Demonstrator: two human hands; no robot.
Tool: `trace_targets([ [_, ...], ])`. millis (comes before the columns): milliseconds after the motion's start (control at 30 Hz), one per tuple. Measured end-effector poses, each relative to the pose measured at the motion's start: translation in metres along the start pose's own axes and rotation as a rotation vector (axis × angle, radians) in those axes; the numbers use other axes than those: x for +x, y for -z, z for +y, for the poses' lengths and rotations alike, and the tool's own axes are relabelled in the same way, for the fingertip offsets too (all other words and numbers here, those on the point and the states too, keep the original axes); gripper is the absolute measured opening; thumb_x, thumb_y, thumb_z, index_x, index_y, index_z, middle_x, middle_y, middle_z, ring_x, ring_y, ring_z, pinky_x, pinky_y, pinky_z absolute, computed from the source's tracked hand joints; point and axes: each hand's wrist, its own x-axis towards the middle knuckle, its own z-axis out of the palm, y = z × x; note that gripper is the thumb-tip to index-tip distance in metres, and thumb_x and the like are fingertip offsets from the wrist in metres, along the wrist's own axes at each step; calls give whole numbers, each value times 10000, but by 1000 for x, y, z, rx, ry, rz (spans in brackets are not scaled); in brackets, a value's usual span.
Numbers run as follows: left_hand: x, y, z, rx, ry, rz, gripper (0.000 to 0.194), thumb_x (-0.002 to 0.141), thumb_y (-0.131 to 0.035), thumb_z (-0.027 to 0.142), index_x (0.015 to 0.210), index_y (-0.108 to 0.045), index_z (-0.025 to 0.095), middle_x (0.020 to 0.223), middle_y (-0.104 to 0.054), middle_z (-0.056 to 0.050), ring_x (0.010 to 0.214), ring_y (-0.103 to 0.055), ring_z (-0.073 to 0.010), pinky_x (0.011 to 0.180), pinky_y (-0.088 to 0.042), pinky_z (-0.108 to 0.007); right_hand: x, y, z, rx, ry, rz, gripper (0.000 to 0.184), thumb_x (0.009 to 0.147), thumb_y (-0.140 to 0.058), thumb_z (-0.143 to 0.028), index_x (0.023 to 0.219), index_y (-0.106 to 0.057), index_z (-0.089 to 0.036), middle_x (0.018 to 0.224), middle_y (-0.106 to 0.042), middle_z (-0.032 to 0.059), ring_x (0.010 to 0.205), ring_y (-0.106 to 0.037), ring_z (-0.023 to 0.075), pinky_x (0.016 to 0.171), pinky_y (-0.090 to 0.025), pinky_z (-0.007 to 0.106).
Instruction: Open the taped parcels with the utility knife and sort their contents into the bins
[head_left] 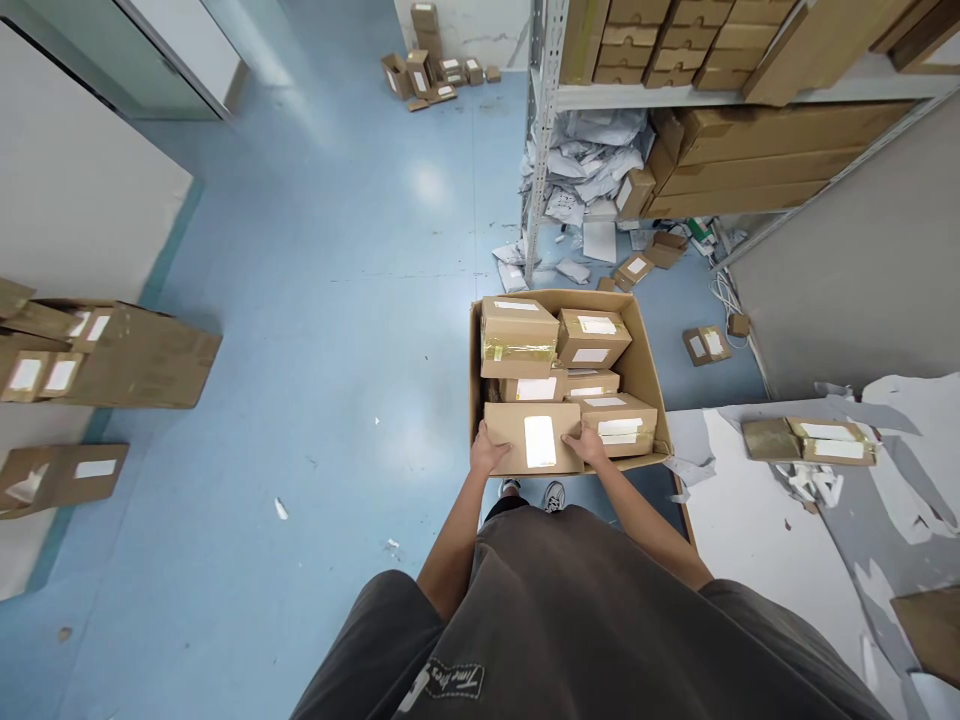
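Observation:
Both my hands grip one small cardboard box (pixel 502 420) with a white label facing up. My left hand (pixel 489 452) has it by the left side, and my right hand (pixel 586 446) by the right side; the thumbs lie on its top. This box is at the near left corner of a large open carton (pixel 646 350). Other labelled boxes fill the carton: a taped box (pixel 517 325) at the far left, another box (pixel 592 350) at the far right, and a box (pixel 634 415) right beside my right hand. Whether the held box rests on something is hidden.
A metal shelf rack (pixel 551 130) with cartons and grey packets stands beyond the carton. On the right is a worktable (pixel 739 510) with paper scraps and a taped box (pixel 832 440). A tall carton of boxes (pixel 165 360) stands left. Small boxes (pixel 420 75) lie by the far wall.

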Motion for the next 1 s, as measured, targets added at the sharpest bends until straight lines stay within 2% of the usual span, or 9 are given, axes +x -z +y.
trace_targets([
  [200, 1, 24, -12, -28, 27, -44, 1038, 731, -962, 315, 1605, -409, 220, 1421, -734, -128, 1286, -713, -306, 1094, -544, -411, -8, -4, -13, 3, 47, 36, 650, 949, -710, -375, 1537, -543, -155, 1426, -720, 182, 1314, -696, 357, 1078, -540, 403],
  [333, 4, 18, -10, -5, 65, -16, 1086, 772, -905, 287, 1673, -304, 202, 1530, -661, -156, 1415, -636, -302, 1179, -496, -414, -5, -2, -19, -59, 68, -8, 623, 963, -696, -320, 1533, -522, -136, 1384, -735, 192, 1286, -710, 338, 1072, -533, 386],
  [433, 5, 8, -4, 32, 40, 39, 1107, 774, -866, 250, 1697, -262, 152, 1652, -529, -216, 1548, -503, -320, 1268, -412, -422, 0, 1, -23, -109, 66, -69, 704, 963, -696, -275, 1592, -440, -88, 1394, -724, 227, 1284, -706, 336, 1056, -532, 383],
  [500, 5, 4, 2, 58, 9, 59, 1090, 787, -834, 241, 1708, -258, 158, 1709, -448, -220, 1600, -429, -338, 1305, -367, -444, 3, 5, -24, -142, 61, -103, 750, 956, -717, -260, 1610, -413, -53, 1398, -715, 257, 1293, -700, 347, 1042, -536, 382],
  [633, 6, 9, 16, 97, -53, 86, 1043, 825, -775, 233, 1727, -257, 172, 1770, -346, -211, 1664, -303, -370, 1339, -318, -500, 5, 16, -20, -212, 89, -158, 668, 951, -766, -314, 1533, -547, -70, 1395, -720, 260, 1305, -696, 365, 1035, -544, 387],
  [767, 11, 21, 35, 69, -145, 155, 1009, 851, -747, 224, 1737, -263, 195, 1782, -332, -188, 1672, -288, -360, 1355, -300, -519, 9, 31, -12, -192, 132, -149, 504, 932, -783, -343, 1391, -701, -153, 1343, -764, 191, 1289, -710, 356, 1044, -552, 387],
  [900, 29, 34, 63, 17, -299, 220, 1040, 890, -748, 258, 1760, -184, 187, 1796, -311, -176, 1684, -264, -327, 1377, -267, -494, 24, 49, -15, 14, 195, -5, 551, 942, -725, -297, 1483, -665, -210, 1252, -805, 127, 1182, -757, 320, 1045, -569, 404],
  [1000, 56, 44, 92, -45, -378, 250, 1090, 886, -791, 311, 1766, -157, 199, 1798, -304, -178, 1682, -267, -325, 1379, -263, -493, 43, 69, -35, 258, 250, 111, 699, 952, -710, -394, 1614, -555, -235, 1336, -776, 133, 1177, -758, 324, 1079, -575, 470],
])
